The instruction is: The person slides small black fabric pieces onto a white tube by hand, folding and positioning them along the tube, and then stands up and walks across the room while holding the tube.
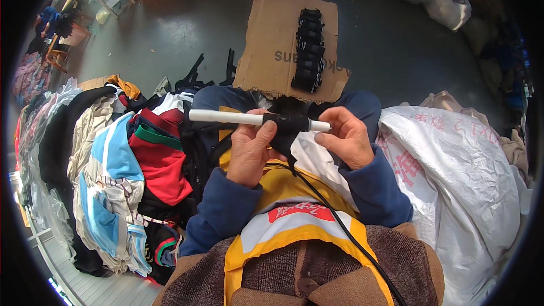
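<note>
A long white tube [226, 117] lies crosswise in front of me, above my lap. Black fabric [288, 127] is wrapped round its right half and hangs down in the middle. My left hand [251, 150] is closed round the tube at the fabric's left edge, its thumb pressed on top. At the tube's right end, my right hand [345, 139] pinches the narrow white tip between thumb and fingers. Whether a thread or small piece is also in that pinch is too small to tell. A white and yellow apron [249, 243] covers my front.
Beyond my knees, a cardboard sheet [272, 34] carries a row of several black bundled pieces [310, 51]. Piled clothes [158, 158] rise on my left. A white woven sack [453, 175] bulges on my right. A black cord [334, 209] runs down over the apron.
</note>
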The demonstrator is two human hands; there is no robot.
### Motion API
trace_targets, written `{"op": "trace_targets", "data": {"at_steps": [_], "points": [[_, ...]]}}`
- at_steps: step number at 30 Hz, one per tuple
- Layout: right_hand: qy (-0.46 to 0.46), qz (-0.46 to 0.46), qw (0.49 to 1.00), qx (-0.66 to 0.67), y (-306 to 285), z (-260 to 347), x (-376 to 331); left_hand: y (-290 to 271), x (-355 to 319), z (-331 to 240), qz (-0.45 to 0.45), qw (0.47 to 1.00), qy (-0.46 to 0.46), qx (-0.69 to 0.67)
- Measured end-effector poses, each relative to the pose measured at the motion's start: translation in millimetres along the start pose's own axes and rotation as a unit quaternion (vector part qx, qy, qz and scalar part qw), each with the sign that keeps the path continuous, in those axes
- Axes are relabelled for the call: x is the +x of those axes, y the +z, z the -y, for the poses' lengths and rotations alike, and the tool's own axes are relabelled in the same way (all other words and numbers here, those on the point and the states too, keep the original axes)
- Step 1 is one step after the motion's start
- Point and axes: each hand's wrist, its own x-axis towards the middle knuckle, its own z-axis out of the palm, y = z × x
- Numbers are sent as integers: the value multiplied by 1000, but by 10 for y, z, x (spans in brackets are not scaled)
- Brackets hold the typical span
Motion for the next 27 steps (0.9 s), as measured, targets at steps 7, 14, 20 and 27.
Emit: {"op": "trace_targets", "data": {"at_steps": [7,14,20,27], "points": [[115,-32,907,403,455,-216,-11,75,10,130,-3,999,3,-41],[75,-46,916,391,422,-235,-22,88,-27,104,18,997,-52,-54],[105,-51,910,398,292,-322,1,-19,-9,76,-16,994,-45,-95],[65,-75,907,410,409,-252,-16,7,-23,127,2,994,-55,-94]]}}
